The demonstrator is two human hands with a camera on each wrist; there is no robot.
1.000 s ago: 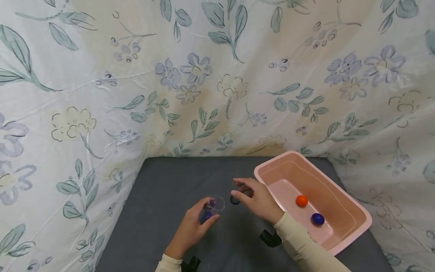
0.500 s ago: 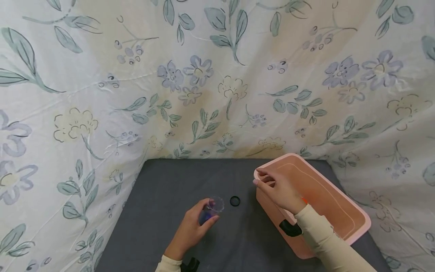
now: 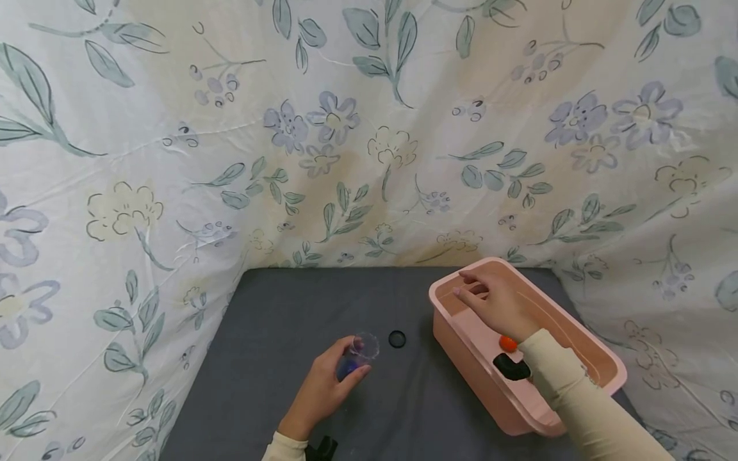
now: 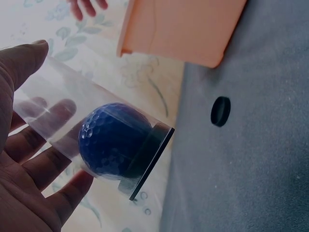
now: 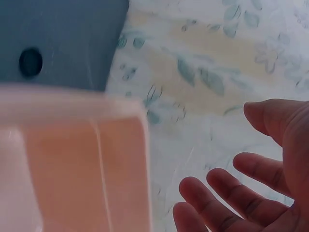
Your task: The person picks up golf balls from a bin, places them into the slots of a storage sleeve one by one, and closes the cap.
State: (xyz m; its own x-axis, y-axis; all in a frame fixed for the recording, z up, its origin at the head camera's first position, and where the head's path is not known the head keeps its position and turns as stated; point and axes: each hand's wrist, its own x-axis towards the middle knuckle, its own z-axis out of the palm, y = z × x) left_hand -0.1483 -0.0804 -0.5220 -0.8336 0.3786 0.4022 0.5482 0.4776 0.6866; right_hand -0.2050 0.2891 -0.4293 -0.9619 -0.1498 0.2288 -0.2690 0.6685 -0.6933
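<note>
In my left hand point(image 3: 324, 389) I hold a clear plastic cylinder point(image 3: 368, 346), thumb on one side and fingers on the other. A dimpled blue golf ball point(image 4: 113, 140) sits inside it against a black base point(image 4: 153, 162), as the left wrist view shows. My right hand point(image 3: 500, 306) hovers over the pink tub point(image 3: 461, 362) with nothing in it, fingers spread and loosely bent in the right wrist view. On the dark cloth between the hands lies a small black ring point(image 3: 396, 339).
Inside the tub is an orange ball point(image 3: 508, 344), partly covered by the right wrist and its black camera mount point(image 3: 511, 367). A dark grey cloth point(image 3: 305, 307) covers the table. Floral fabric point(image 3: 369, 160) hangs along the back and sides.
My right hand has moved right and away from above the black ring to over the tub. The ring is now uncovered. The left hand keeps its hold on the cylinder almost in place.
</note>
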